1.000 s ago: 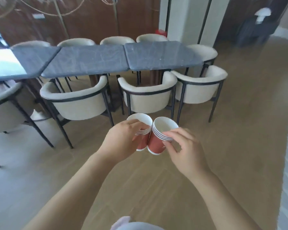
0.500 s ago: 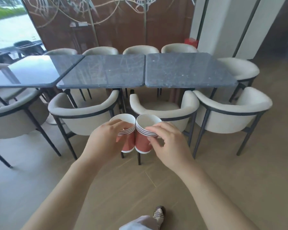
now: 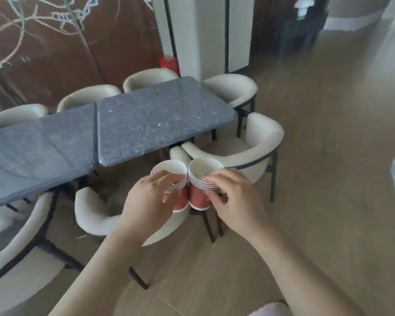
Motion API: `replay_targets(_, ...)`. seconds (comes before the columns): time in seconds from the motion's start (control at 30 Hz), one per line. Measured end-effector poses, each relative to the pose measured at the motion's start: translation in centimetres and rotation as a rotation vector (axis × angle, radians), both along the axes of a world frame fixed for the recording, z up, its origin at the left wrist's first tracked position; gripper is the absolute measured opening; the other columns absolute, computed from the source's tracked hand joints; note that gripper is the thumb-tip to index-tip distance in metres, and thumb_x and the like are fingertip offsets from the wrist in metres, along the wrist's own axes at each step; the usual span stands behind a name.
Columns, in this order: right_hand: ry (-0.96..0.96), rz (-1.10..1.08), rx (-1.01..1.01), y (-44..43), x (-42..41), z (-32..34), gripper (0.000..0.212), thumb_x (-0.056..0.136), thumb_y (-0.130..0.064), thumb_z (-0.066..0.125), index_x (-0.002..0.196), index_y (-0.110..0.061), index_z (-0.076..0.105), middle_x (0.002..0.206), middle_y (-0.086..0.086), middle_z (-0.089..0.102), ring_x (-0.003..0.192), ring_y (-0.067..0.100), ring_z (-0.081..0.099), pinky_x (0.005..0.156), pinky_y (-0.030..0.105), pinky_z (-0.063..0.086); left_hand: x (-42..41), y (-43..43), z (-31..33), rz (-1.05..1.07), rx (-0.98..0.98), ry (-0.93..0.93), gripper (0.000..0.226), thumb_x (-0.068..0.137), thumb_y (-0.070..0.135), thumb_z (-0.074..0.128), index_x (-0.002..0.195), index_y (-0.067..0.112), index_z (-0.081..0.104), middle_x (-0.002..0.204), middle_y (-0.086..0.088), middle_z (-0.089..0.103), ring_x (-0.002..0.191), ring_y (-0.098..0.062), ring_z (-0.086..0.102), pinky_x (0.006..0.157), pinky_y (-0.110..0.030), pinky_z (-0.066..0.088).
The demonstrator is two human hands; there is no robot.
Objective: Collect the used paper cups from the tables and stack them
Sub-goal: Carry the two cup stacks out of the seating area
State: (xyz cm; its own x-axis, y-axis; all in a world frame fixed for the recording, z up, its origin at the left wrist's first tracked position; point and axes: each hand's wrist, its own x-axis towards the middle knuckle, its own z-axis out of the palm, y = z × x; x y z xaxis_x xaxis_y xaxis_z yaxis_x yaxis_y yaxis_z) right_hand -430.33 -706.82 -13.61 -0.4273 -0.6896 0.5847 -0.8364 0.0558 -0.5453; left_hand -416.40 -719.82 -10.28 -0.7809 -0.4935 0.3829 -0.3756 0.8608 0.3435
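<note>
Gripping the left stack [image 3: 179,202] of cups in the left hand [image 3: 146,201] and the right stack [image 3: 198,198] in the right hand [image 3: 235,201], touching in midair near the seemingly cleared, blurry counter [image 3: 157,117], merging into one remaining.

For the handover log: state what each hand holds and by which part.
The left hand grips one cup stack around its side below the rims; the right hand grips the other cup stack likewise.
</note>
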Motion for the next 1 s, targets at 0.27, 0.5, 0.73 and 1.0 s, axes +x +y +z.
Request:
replay_targets(0.27,-0.021,-0.321,-0.044,6.6,-24.9,-1.4,0.019,0.076,-0.007,0.07,0.091,-0.019,0.066,0.092,-0.006,0.063,0.088,0.011,0.055,0.078,0.012,0.037,-28.6,4.1,-0.7,-0.315,-0.041,0.02,0.034,0.067,0.005,0.077,0.098,0.018,0.072,0.095,0.0,0.073,0.073,-0.027,0.068,0.063,-0.026,0.049)
replay_targets(0.5,-0.035,-0.44,-0.015,12.4,-44.0,-1.4,0.023,0.074,-0.001,0.071,0.09,-0.018,0.067,0.092,-0.004,0.063,0.088,0.014,0.057,0.076,0.015,0.04,-49.7,8.4,-1.3,-0.465,0.037,0.092,0.027,0.073,0.006,0.07,0.097,0.018,0.072,0.089,0.002,0.073,0.072,-0.024,0.067,0.062,-0.028,0.052)
replay_targets(0.73,-0.064,-0.462,-0.001,13.1,-60.8,-2.4,0.019,0.076,-0.001,0.069,0.089,-0.014,0.067,0.091,-0.004,0.063,0.086,0.017,0.059,0.071,0.021,0.042,-67.6,8.3,-3.4,-0.503,0.062,0.134,0.033,0.069,0.004,0.066,0.097,0.02,0.07,0.085,0.004,0.072,0.078,-0.012,0.057,0.064,-0.016,0.043)
replay_targets(1.0,-0.091,-0.502,0.077,12.0,-83.4,-3.7,0.02,0.076,0.001,0.068,0.091,-0.013,0.068,0.091,-0.002,0.064,0.084,0.018,0.06,0.071,0.023,0.042,-91.3,6.3,-5.4,-0.596,0.121,0.041,0.031,0.074,0.009,0.065,0.101,0.023,0.068,0.089,0.008,0.07,0.072,-0.017,0.064,0.063,-0.026,0.051)
